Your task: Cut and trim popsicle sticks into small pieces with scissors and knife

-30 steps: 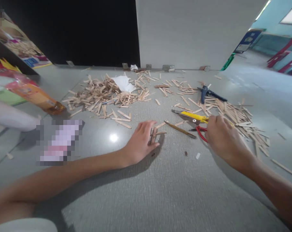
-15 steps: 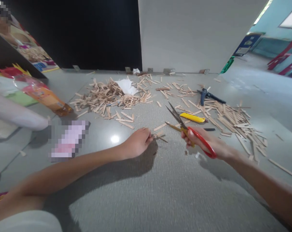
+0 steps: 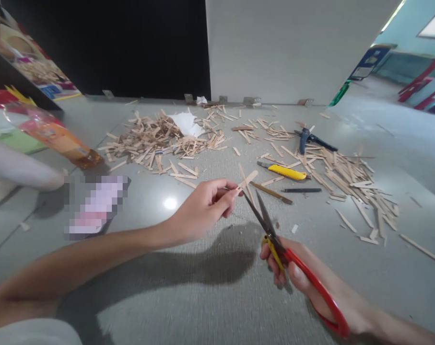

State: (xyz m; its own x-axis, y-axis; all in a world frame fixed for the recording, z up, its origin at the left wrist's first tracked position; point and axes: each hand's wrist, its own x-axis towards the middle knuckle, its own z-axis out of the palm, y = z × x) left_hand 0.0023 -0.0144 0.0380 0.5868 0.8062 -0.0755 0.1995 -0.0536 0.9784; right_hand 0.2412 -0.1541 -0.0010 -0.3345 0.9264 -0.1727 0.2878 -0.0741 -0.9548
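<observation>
My left hand (image 3: 217, 203) pinches a small wooden stick (image 3: 250, 179) near the middle of the view, its rounded end pointing up and right. My right hand (image 3: 296, 273), lower right, is wrapped round red-handled scissors (image 3: 271, 231). The scissor blades are spread a little, with one tip close to the left fingertips. Behind the hands lie a brown stick-like tool (image 3: 273, 192), a yellow cutter (image 3: 287, 171) and a thin black tool (image 3: 301, 190).
Cut wooden pieces (image 3: 148, 139) are heaped at back left beside white paper (image 3: 187, 124). More sticks (image 3: 361, 184) spread at right, near dark pliers (image 3: 303, 140). A bottle (image 3: 59, 139) and a blurred-out flat object (image 3: 98, 203) lie at left. A panel (image 3: 275, 52) stands behind.
My left hand has risen and moved right, with the stick now showing at its fingertips. My right hand has moved down with the scissors, and the brown tool shows fully on the floor.
</observation>
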